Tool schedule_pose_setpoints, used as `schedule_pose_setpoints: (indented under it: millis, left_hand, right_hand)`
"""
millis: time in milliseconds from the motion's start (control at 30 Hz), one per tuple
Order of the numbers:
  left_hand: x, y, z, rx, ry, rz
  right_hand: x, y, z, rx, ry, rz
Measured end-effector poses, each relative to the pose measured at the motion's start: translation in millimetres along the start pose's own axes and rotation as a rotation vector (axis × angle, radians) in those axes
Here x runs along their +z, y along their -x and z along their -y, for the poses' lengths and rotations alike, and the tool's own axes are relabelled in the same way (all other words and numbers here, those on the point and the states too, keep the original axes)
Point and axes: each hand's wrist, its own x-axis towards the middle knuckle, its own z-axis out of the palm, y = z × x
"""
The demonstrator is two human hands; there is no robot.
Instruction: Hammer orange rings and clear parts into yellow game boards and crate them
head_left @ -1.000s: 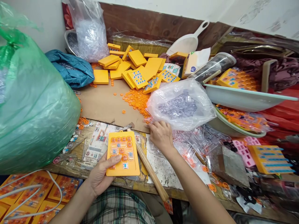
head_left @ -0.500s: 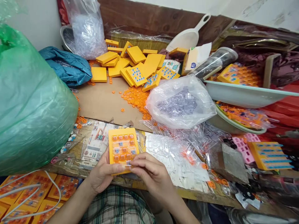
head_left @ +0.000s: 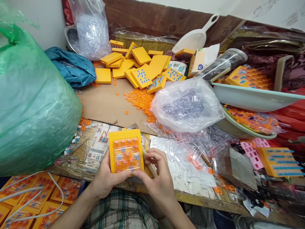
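Case (head_left: 126,149) near bench's front edge (head_left: 195,201)

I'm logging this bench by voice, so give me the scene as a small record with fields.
Left hand: grips the yellow panel, thumb at its lower edge
Right hand: thumb at the panel's lower edge, fingers curled beside its right side
Panel face: orange and blue pieces
Just beyond: loose orange pieces on brown cardboard; translucent bag with clear pieces
Far side: pile of yellow panels
Left side: green bag

White wall (head_left: 264,12) upper right, smudged grey. Plain pale wall (head_left: 49,22) upper left. Brown wooden board (head_left: 147,19) along back of worn wooden table (head_left: 202,199). Light bright, even.
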Motion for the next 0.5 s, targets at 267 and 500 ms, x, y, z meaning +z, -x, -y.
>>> schedule_pose_setpoints:
  millis: [267,500]
  left_hand:
    - [2.2,8.2,-1.4,0.112,-0.163,-0.061]
    - [-1.6,13.1,1.5,0.156,-0.228,-0.061]
  right_hand:
    - [2.2,1.0,2.9,0.516,-0.551,0.245]
    - [10.6,7.2,7.0,0.481,-0.453,0.145]
